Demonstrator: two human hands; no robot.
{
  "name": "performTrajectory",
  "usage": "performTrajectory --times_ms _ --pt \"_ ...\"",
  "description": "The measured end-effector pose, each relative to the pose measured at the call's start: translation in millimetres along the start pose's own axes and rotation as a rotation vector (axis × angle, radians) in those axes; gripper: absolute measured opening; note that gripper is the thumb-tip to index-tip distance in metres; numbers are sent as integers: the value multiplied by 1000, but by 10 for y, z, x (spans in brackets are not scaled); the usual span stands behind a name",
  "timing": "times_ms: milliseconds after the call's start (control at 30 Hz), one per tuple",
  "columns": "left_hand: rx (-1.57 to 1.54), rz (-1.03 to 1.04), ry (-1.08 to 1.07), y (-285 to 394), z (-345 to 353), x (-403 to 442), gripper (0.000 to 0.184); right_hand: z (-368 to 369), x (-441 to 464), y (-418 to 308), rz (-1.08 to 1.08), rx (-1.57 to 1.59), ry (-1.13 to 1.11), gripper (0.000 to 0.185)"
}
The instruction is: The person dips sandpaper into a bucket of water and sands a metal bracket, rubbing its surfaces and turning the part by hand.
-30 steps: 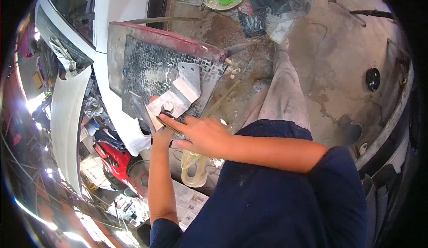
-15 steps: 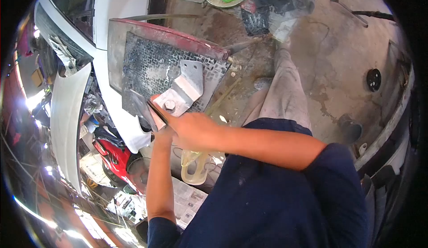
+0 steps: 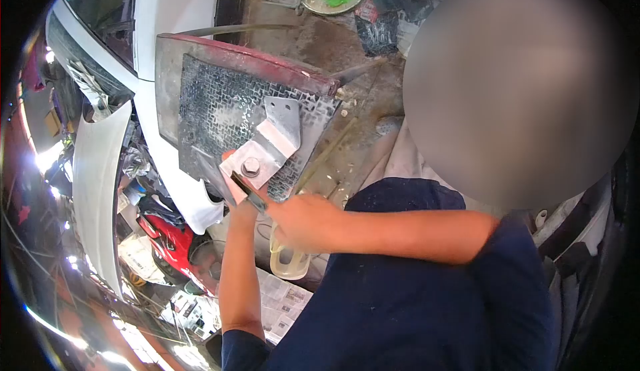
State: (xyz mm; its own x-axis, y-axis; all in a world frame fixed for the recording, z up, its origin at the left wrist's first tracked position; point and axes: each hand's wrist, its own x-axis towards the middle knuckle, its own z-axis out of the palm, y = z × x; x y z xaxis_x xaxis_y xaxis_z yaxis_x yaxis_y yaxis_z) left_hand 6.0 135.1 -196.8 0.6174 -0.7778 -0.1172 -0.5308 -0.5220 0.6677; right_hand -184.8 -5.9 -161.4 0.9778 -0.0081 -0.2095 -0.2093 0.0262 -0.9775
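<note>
A bent metal bracket [image 3: 283, 116] with a hex bolt [image 3: 251, 166] on its lower plate lies slanted over a dark patterned board. At its lower end my left hand [image 3: 243, 212] is closed around the bracket, with one fingertip showing past its left edge and the rest mostly hidden. My right hand [image 3: 305, 223] grips a thin dark strip [image 3: 247, 191], which crosses the bracket's near edge just below the bolt. Whether that strip is a file or a sanding piece cannot be told.
The patterned board [image 3: 212, 101] leans on a red-edged panel [image 3: 247, 54] beside a white car body [image 3: 175, 138]. A clear plastic container [image 3: 290, 261] and newspaper [image 3: 283, 298] lie below my hands. A tray [image 3: 320, 1] holds a green bag. A grey blur covers the upper right.
My right hand has drawn back slightly towards my body, taking the dark strip with it. The bracket is still in my left hand. A grey blur now hides the upper right.
</note>
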Motion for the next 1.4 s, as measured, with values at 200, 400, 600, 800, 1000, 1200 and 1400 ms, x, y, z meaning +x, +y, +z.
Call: performTrajectory --times_ms 200,400,600,800,1000,1200,1400 --pt "-300 -127 79 -43 8 -7 68 58 432 68 -72 65 188 67" --pt "-94 -72 105 -169 49 -41 55 109 109 13 52 126 195 37" --pt "406 179 60 159 -20 -18 43 -102 88 -83 26 13 375 39" --pt "398 -11 -43 573 -127 26 53 -658 -233 71 -214 -623 579 22" --pt "354 -74 -32 646 -165 12 52 -870 182 -161 -366 -1268 394 28" --pt "282 -149 130 686 -41 -105 40 -950 409 47 -659 -1594 14 39" --pt "291 -118 331 574 176 -159 43 -921 360 -115 -897 -1599 -328 41"
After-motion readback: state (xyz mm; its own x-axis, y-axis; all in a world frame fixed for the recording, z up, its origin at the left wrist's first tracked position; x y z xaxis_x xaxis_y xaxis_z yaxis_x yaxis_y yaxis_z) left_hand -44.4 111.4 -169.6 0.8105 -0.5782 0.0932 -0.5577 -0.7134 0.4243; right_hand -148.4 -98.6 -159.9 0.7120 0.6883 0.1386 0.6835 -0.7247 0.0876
